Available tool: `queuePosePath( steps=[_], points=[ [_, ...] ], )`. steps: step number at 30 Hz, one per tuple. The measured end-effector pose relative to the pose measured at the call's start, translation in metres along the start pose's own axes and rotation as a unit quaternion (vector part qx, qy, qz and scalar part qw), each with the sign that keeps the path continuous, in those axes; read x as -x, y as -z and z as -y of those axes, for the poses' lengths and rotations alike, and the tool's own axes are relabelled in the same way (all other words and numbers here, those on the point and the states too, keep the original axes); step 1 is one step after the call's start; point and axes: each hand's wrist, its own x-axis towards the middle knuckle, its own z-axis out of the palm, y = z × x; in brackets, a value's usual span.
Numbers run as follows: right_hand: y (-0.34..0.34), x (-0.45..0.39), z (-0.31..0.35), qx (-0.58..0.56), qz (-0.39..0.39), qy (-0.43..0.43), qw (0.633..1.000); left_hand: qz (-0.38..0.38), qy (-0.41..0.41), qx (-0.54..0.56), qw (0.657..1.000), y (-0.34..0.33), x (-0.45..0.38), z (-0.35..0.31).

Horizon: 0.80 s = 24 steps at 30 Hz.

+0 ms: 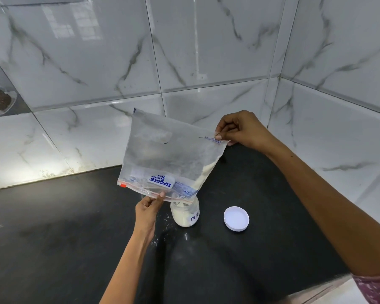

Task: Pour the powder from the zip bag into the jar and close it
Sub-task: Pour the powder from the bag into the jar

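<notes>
A clear zip bag [169, 154] hangs upside down, its red-striped zip mouth at the bottom right above the jar. My right hand [241, 130] pinches the bag's raised bottom corner. My left hand [148, 208] pinches the zip edge from below. Cream powder lies along the bag's lower right side and runs toward the mouth. The small clear jar [185, 215] stands open on the black counter [64, 238], partly filled with powder, with a handwritten label. Its white lid [236, 218] lies flat to the right of the jar.
Marble-patterned tiled walls meet in a corner behind and to the right. A few specks of spilled powder [167, 220] lie left of the jar. The counter's front edge runs along the lower right.
</notes>
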Motion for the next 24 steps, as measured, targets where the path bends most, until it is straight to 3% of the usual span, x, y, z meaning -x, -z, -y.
queuePosePath(
  steps=[6,11,14,18,24],
  points=[
    [0.003,-0.004,-0.005,-0.024,-0.045,-0.02,0.999,0.003,-0.002,-0.005,1.0,0.002,0.001,-0.001],
    [-0.001,-0.003,-0.006,0.063,0.043,-0.034,0.996,0.002,0.003,0.006,1.0,0.004,0.0,-0.002],
    [0.0,-0.003,-0.001,0.084,0.02,-0.001,0.996,0.005,-0.002,0.005,1.0,0.002,0.0,-0.003],
    [-0.006,-0.003,0.006,0.122,0.073,0.042,0.989,0.003,-0.003,-0.003,1.0,-0.001,-0.001,-0.003],
    [-0.01,-0.005,0.01,0.09,0.018,0.093,0.991,-0.018,-0.006,-0.031,0.999,0.002,0.003,-0.001]
  ],
)
